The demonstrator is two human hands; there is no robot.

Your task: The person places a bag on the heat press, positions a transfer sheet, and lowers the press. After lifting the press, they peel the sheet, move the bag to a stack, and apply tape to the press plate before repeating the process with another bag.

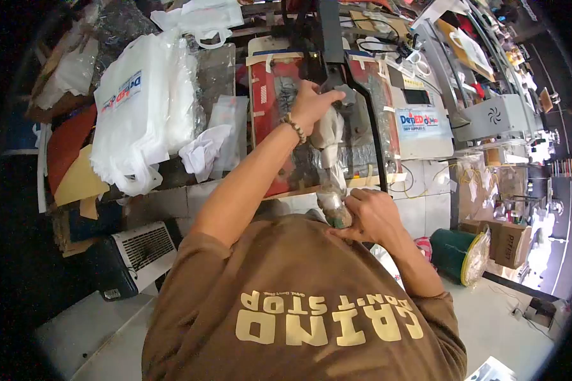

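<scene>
My left hand [314, 105] is at the upper middle, its fingers closed around a grey knob [344, 95] beside a dark metal arm. Nearer my body, my right hand [370, 214] rests closed against the wrapped end of a handle [334, 209], at the front edge of the work surface. Pale cloth-like wrapping [328, 134] runs between the two hands. Below them lies a red board [264, 120] with tape strips along its edges. The dark arm partly hides the middle of this board.
White printed plastic bags [124, 105] are piled at the left, beside a crumpled white cloth [204, 152]. At the right are a phone [416, 96], a printed bag [419, 124] and a grey fan box [492, 117]. A green bin [451, 254] stands lower right.
</scene>
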